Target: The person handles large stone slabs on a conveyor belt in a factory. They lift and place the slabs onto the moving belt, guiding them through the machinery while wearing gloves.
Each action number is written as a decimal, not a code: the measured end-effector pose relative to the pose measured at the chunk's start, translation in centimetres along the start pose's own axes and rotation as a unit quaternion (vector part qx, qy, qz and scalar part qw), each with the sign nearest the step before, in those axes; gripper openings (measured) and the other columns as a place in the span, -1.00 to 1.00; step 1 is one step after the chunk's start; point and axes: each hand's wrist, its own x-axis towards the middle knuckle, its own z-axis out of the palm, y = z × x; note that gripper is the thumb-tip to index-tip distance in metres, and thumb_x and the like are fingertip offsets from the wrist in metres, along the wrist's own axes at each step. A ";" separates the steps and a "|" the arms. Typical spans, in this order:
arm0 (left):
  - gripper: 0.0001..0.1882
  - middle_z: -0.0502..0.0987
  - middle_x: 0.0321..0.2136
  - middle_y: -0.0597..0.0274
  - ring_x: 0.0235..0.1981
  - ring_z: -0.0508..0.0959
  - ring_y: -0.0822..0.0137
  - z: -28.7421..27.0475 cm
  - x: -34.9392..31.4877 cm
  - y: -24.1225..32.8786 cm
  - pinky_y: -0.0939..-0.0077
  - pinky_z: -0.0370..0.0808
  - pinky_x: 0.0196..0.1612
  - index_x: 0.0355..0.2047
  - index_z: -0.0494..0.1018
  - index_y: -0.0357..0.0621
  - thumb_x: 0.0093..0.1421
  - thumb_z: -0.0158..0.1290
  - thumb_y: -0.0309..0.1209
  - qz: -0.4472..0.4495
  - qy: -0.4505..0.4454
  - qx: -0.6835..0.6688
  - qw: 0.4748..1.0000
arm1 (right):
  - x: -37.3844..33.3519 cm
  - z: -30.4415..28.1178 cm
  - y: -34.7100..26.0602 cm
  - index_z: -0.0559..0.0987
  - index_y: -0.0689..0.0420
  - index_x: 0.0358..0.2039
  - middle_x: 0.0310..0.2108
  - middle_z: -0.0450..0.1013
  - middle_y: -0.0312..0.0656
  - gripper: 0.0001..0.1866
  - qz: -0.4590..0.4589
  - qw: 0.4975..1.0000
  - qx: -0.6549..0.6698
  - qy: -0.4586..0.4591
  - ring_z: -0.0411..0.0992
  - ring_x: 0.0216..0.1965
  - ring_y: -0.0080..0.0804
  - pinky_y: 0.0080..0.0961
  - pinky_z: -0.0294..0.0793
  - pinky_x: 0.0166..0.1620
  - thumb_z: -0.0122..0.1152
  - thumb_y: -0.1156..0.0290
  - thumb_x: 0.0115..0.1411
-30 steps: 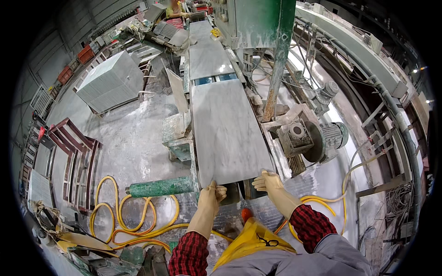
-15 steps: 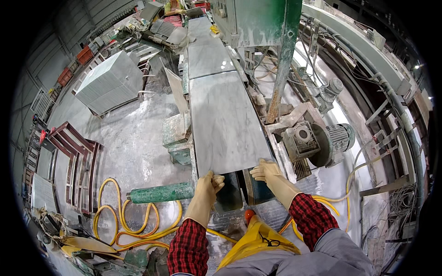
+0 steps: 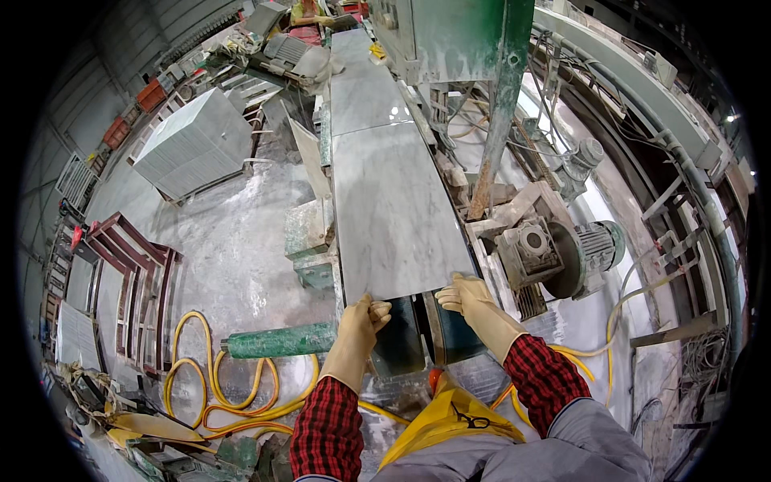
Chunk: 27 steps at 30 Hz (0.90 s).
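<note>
A long grey-white marble slab [image 3: 397,213] lies flat on the conveyor, its near edge towards me. My left hand [image 3: 361,321], in a cream rubber glove, is closed at the slab's near left corner, with its fingers curled. At the near right corner my right hand [image 3: 466,299], gloved the same way, is closed on the edge with its fingers bent. Beyond, a second slab [image 3: 365,92] lies end to end with the first, and only a thin line shows between them. Dark conveyor belts [image 3: 401,345] show below the near edge.
A motor with a gearbox [image 3: 530,249] stands right of the conveyor, under a green machine housing [image 3: 458,40]. On the left are a green roller [image 3: 281,340], a looped yellow hose [image 3: 210,353], a block of stacked slabs [image 3: 193,145] and brown racks [image 3: 132,257]. A person [image 3: 305,16] is at the far end.
The near slab has shifted slightly away from me, and the dark gap before the far slab has narrowed to a thin line. Both hands have stayed at its near corners.
</note>
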 end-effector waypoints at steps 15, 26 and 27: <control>-0.47 0.72 -0.32 -0.07 -0.48 0.67 0.17 0.9 -4.2 2.8 0.29 0.62 -0.37 -0.15 0.59 -0.37 0.61 -0.08 -0.06 0.146 -0.148 0.013 0.978 | 12.1 -7.1 -1.4 0.54 0.32 -0.28 -0.60 0.37 -0.06 -0.58 0.057 0.976 0.153 -0.141 0.26 -0.72 -0.25 -0.36 0.25 -0.68 0.07 0.16 0.53; -0.37 0.77 -0.04 0.11 0.04 0.72 0.26 -30.9 -34.5 -17.2 0.33 0.59 0.09 0.13 0.59 -0.28 0.58 -0.16 0.06 0.135 0.312 0.161 0.927 | -8.8 -5.2 14.3 0.25 0.27 0.54 0.60 0.13 0.05 -0.28 0.155 0.969 -0.132 -0.142 0.08 0.60 -0.01 0.02 0.12 0.58 -0.15 -0.04 0.63; -0.36 0.77 -0.01 0.10 0.07 0.72 0.25 -30.4 -40.1 -17.0 0.29 0.58 0.13 0.17 0.58 -0.29 0.58 -0.17 0.06 0.114 0.356 0.157 0.914 | -10.3 -4.7 15.9 0.26 0.27 0.52 0.58 0.15 0.06 -0.29 0.160 0.963 -0.147 -0.157 0.11 0.58 0.01 0.04 0.14 0.57 -0.12 -0.03 0.62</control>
